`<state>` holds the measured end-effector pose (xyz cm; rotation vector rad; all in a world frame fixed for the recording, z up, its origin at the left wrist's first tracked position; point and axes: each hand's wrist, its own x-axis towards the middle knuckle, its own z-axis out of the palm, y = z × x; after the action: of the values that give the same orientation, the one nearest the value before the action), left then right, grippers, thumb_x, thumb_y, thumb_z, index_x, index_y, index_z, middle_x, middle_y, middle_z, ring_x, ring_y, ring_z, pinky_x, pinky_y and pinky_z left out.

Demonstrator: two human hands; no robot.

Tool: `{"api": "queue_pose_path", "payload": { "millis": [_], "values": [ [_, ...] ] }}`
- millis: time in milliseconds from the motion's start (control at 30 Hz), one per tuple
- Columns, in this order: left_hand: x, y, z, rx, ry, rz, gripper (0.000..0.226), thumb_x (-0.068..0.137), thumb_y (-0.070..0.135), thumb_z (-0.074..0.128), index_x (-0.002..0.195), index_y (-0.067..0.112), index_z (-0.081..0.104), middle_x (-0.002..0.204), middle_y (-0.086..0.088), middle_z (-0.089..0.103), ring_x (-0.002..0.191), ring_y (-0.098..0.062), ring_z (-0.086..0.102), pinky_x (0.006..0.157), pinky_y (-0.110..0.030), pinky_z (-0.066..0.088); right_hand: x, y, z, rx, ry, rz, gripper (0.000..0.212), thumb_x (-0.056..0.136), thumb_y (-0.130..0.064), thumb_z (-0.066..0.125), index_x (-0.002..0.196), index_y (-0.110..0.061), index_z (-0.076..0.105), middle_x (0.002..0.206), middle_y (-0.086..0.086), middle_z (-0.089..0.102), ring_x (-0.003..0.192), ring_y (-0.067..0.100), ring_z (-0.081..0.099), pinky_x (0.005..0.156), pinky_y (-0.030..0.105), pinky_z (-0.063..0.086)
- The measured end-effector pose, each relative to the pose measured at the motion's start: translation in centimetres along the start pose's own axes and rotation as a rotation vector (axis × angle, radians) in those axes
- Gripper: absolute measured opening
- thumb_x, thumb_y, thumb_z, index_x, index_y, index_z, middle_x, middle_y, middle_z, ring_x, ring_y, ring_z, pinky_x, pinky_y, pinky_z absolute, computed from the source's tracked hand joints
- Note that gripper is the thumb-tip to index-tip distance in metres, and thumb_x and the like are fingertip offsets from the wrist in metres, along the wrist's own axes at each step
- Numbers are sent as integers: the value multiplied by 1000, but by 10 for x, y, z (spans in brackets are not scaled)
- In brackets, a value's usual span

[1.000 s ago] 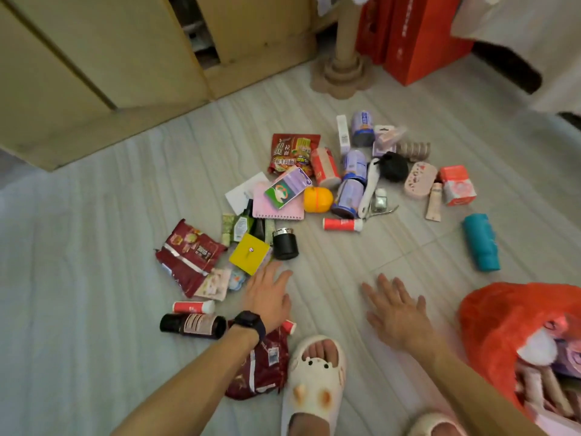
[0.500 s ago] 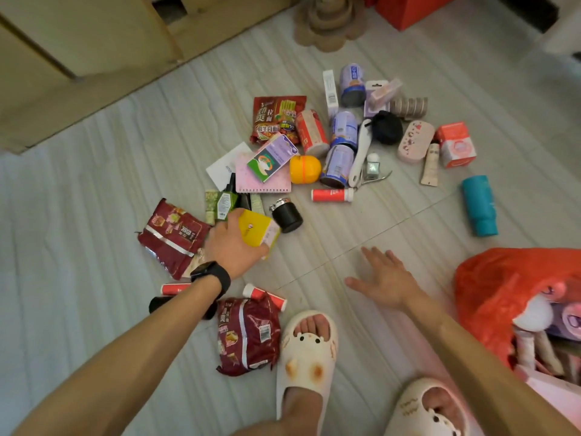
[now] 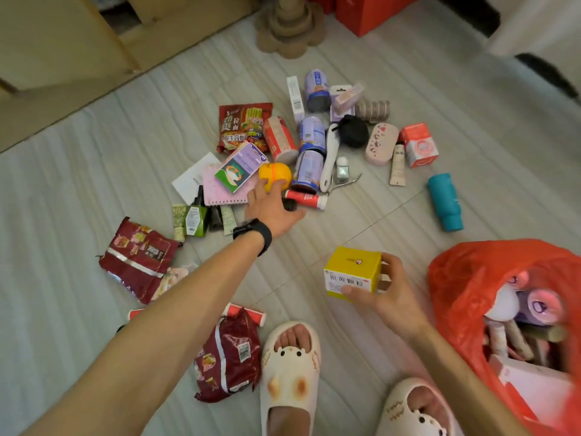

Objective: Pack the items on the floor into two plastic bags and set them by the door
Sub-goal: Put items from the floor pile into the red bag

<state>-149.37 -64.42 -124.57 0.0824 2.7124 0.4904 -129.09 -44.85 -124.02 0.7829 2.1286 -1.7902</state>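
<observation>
Our right hand [image 3: 390, 297] grasps the yellow medicine box [image 3: 352, 272] in its fingers. Our left hand [image 3: 272, 212] curls fingers round the black jar [image 3: 289, 205].

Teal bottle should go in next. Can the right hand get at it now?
Probably not yet: the right hand grips the yellow box. Otherwise the bare floor between it and the teal bottle leaves the way free.

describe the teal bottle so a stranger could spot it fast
Start at the red plastic bag on the right. Just beyond it, apart from the main pile, a teal bottle lies alone on the floor. It is the only blue-green thing.
</observation>
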Motion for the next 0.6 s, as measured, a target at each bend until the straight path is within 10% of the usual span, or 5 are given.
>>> {"api": "queue_pose_path", "payload": {
  "millis": [167, 600],
  "values": [
    [8, -26, 30, 420, 21, 179, 55, 85, 44, 60, 133, 21, 46, 132, -10, 46, 120, -32, 43, 93, -45, 41, -37, -5, -21, 149, 86, -32, 78, 49, -42, 97, 110, -48, 49, 114, -19, 66, 98, 3, 68, 75, 22, 57],
    [-104, 58, 0, 285, -241, 533, 60, 67, 60, 64, 115, 29, 44, 103, 4, 62, 91, -23, 60, 65, -31, 45, -169, 4, -127, 372, 528, -77, 70, 69, -36, 83, 129, -37, 48, 121, 0, 69, 108, 19, 68, 81, 31, 58]
  ]
}}
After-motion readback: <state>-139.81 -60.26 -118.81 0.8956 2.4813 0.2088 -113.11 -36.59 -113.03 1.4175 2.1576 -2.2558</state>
